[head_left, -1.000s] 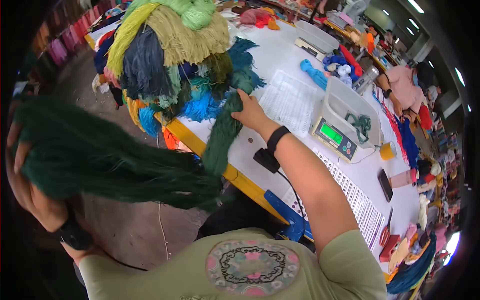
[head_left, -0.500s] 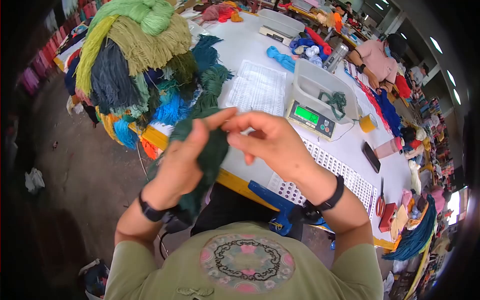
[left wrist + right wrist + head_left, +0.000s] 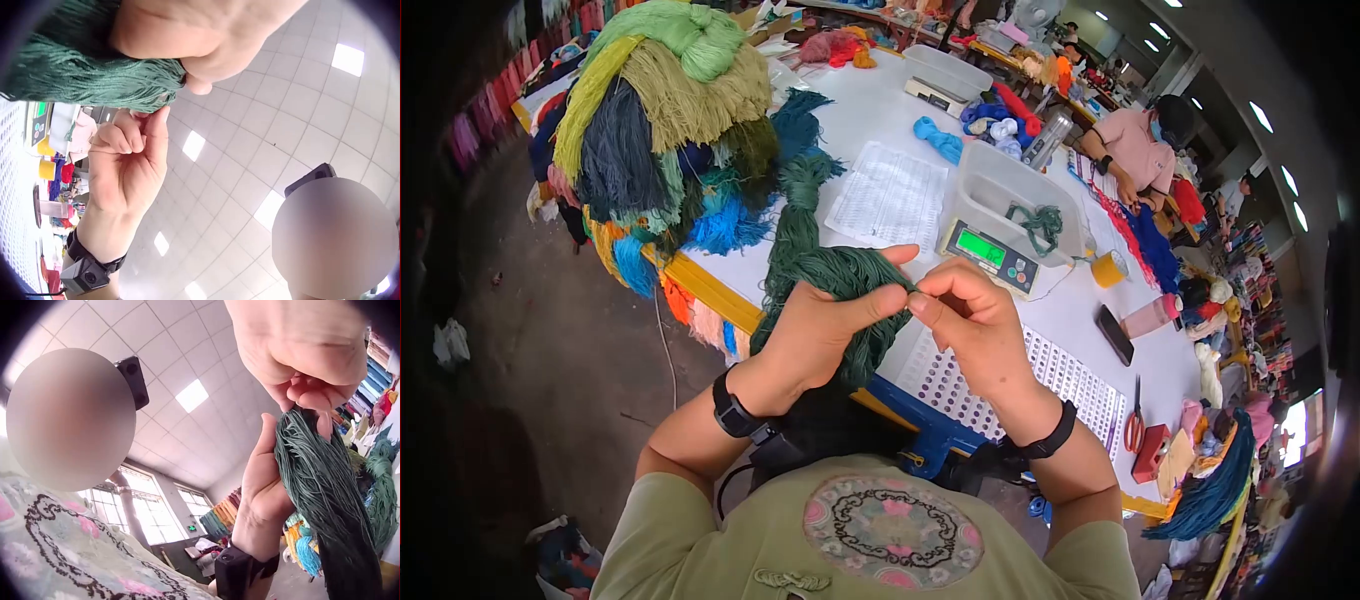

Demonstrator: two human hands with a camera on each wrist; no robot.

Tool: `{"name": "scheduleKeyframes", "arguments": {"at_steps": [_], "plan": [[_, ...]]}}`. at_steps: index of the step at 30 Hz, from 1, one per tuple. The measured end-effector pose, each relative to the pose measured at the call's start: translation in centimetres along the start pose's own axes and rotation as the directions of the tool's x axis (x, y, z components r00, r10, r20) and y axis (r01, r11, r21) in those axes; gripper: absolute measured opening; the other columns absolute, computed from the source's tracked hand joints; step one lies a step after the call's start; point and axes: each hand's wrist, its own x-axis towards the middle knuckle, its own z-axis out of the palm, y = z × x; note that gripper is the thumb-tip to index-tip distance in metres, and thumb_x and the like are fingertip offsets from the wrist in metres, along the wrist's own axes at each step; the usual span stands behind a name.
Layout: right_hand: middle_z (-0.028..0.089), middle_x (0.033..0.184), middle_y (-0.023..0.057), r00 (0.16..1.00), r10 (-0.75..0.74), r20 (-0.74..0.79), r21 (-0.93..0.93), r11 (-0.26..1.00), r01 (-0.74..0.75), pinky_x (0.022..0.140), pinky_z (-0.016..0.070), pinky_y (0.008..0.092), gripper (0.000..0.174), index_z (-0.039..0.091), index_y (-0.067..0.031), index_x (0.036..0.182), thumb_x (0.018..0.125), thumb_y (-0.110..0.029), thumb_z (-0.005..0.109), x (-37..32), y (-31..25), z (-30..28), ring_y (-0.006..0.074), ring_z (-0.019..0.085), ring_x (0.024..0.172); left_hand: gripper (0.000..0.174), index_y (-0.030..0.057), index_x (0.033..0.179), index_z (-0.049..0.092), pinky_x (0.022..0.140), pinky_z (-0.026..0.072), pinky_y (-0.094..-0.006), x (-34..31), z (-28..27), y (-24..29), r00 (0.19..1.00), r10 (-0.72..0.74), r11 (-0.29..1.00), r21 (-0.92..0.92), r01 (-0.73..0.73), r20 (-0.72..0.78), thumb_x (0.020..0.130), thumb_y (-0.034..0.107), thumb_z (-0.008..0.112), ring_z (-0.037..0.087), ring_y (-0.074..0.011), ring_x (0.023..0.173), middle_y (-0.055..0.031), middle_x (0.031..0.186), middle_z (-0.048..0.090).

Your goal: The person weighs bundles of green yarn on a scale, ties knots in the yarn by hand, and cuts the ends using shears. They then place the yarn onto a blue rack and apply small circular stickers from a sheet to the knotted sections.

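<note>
A dark green yarn skein (image 3: pixel 820 275) is draped over my left hand (image 3: pixel 825 325), whose thumb and fingers grip it in front of my chest. My right hand (image 3: pixel 960 315) meets it from the right and pinches strands at the skein's end with thumb and forefinger. In the left wrist view the green yarn (image 3: pixel 81 72) lies under my left hand while the right hand (image 3: pixel 128 165) pinches beside it. From the right wrist, the skein (image 3: pixel 328 487) hangs down between both hands. More of the same green yarn trails up the table toward the pile.
A tall pile of coloured yarn skeins (image 3: pixel 670 120) fills the table's left end. A digital scale (image 3: pixel 990 255) with a clear tub (image 3: pixel 1010 195) holding a little green yarn stands ahead. White grid sheets (image 3: pixel 890 195), a phone (image 3: pixel 1115 335), scissors (image 3: pixel 1135 425) lie around. A seated person (image 3: pixel 1140 145) works far right.
The skein has come up over my left hand and closer to my body. My right hand moved in and now pinches strands at the skein's end.
</note>
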Motion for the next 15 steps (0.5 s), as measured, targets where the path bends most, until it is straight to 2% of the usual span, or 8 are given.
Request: {"name": "scheduleKeyframes", "arguments": {"at_steps": [3, 5, 6, 8, 12, 13, 14, 15], "plan": [[0.050, 0.083, -0.0022, 0.996, -0.080, -0.030, -0.125, 0.989, 0.076, 0.052, 0.0343, 0.0195, 0.006, 0.060, -0.0037, 0.086, 0.087, -0.007, 0.066, -0.8, 0.1, -1.0, 0.0034, 0.045, 0.060, 0.035, -0.0027, 0.121, 0.058, 0.087, 0.0470, -0.0251, 0.2, 1.0, -0.8, 0.999, -0.037, 0.996, 0.083, 0.035, 0.023, 0.087, 0.001, 0.064, 0.059, -0.0092, 0.096, -0.0074, 0.107, 0.066], [0.050, 0.083, -0.0015, 0.997, 0.052, -0.065, 0.049, 0.998, -0.049, 0.052, 0.0347, 0.0208, 0.007, 0.057, -0.0048, 0.091, 0.091, -0.011, 0.061, -1.4, -0.2, -1.8, 0.0046, 0.044, 0.058, 0.034, -0.0028, 0.121, 0.058, 0.087, 0.0471, -0.0252, 0.2, 1.5, -1.0, 0.998, -0.051, 0.995, 0.087, 0.047, 0.043, 0.087, 0.001, 0.064, 0.059, -0.0093, 0.096, -0.0073, 0.107, 0.066], [0.050, 0.083, -0.0015, 0.996, 0.051, -0.071, 0.047, 0.998, -0.047, 0.052, 0.0347, 0.0208, 0.007, 0.057, -0.0048, 0.091, 0.091, -0.011, 0.061, -1.6, -0.3, -2.0, 0.0046, 0.044, 0.058, 0.034, -0.0029, 0.121, 0.058, 0.087, 0.0472, -0.0253, 0.3, 1.8, -1.1, 0.996, -0.064, 0.994, 0.094, 0.058, 0.061, 0.087, 0.000, 0.063, 0.059, -0.0095, 0.097, -0.0072, 0.107, 0.066], [0.045, 0.069, -0.0009, 0.959, 0.273, 0.071, 0.438, 0.856, -0.276, 0.049, 0.0305, 0.0207, 0.009, 0.053, -0.0071, 0.098, 0.097, -0.015, 0.050, -2.0, -0.6, -2.4, 0.0056, 0.040, 0.053, 0.034, -0.0029, 0.119, 0.058, 0.085, 0.0479, -0.0264, 0.7, 2.3, -1.4, 0.997, -0.049, 0.994, 0.101, 0.043, 0.053, 0.085, 0.000, 0.063, 0.060, -0.0115, 0.091, -0.0073, 0.102, 0.066], [0.045, 0.069, -0.0023, 0.914, 0.346, 0.211, 0.509, 0.760, -0.405, 0.049, 0.0313, 0.0206, 0.013, 0.054, -0.0071, 0.098, 0.097, -0.019, 0.051, -1.7, -0.4, -3.6, 0.0054, 0.040, 0.053, 0.035, -0.0037, 0.116, 0.059, 0.082, 0.0499, -0.0295, 1.3, 1.5, -2.4, 0.999, -0.008, 1.000, 0.022, 0.007, 0.039, 0.081, -0.001, 0.058, 0.063, -0.0173, 0.086, -0.0087, 0.093, 0.065], [0.045, 0.069, -0.0023, 0.914, 0.349, 0.208, 0.508, 0.760, -0.405, 0.049, 0.0313, 0.0206, 0.013, 0.054, -0.0071, 0.098, 0.097, -0.019, 0.051, -1.6, -0.3, -3.9, 0.0054, 0.040, 0.053, 0.038, -0.0062, 0.117, 0.057, 0.067, 0.0506, -0.0263, 1.4, 2.1, -2.0, 0.999, 0.013, 0.999, 0.031, -0.012, -0.037, 0.080, 0.001, 0.053, 0.060, -0.0167, 0.070, -0.0079, 0.083, 0.061], [0.046, 0.069, -0.0021, 0.889, 0.352, 0.294, 0.410, 0.793, -0.450, 0.048, 0.0296, 0.0200, 0.014, 0.054, -0.0066, 0.096, 0.097, -0.020, 0.051, -1.5, -0.2, -4.1, 0.0053, 0.039, 0.052, 0.038, -0.0062, 0.117, 0.057, 0.067, 0.0506, -0.0263, 1.3, 1.8, -1.2, 0.999, 0.010, 1.000, 0.028, -0.009, -0.036, 0.080, 0.001, 0.053, 0.060, -0.0167, 0.070, -0.0079, 0.083, 0.061], [0.046, 0.070, -0.0019, 0.853, 0.362, 0.377, 0.302, 0.822, -0.482, 0.047, 0.0280, 0.0194, 0.016, 0.055, -0.0061, 0.094, 0.097, -0.021, 0.052, -1.3, -0.2, -4.4, 0.0053, 0.037, 0.051, 0.036, -0.0065, 0.116, 0.057, 0.058, 0.0467, -0.0246, 1.1, 0.8, -0.1, 0.979, -0.191, 0.977, -0.081, 0.196, 0.068, 0.081, 0.001, 0.054, 0.056, -0.0143, 0.064, -0.0082, 0.083, 0.060]]}}
